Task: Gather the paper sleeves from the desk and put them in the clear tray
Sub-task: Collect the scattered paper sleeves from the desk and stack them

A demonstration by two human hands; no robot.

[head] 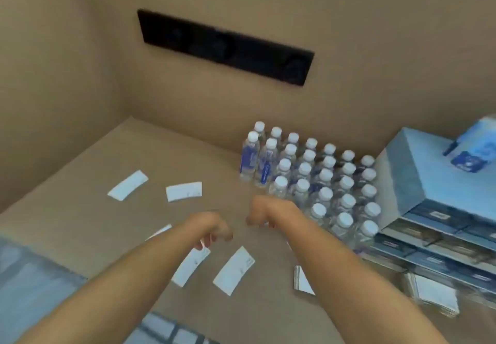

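Several white paper sleeves lie scattered on the tan desk (80, 222): one at the far left (128, 185), one beside it (183, 191), two nearer me (192, 264) (234, 270), and one (159, 232) partly hidden by my left forearm. A small stack of sleeves (302, 280) stands against my right forearm. The clear tray (429, 294) sits at the lower right with sleeves inside. My left hand (214, 229) hangs fingers-down and spread just above the near sleeve, holding nothing. My right hand (261, 214) hovers beside it, wrist bent, its fingers curled under and out of sight.
A block of several capped water bottles (316, 180) stands right of my hands. Stacked blue boxes (434, 209) fill the right side behind the tray. Walls close off the desk at the back and left, with a black socket strip (225, 47) on the back wall.
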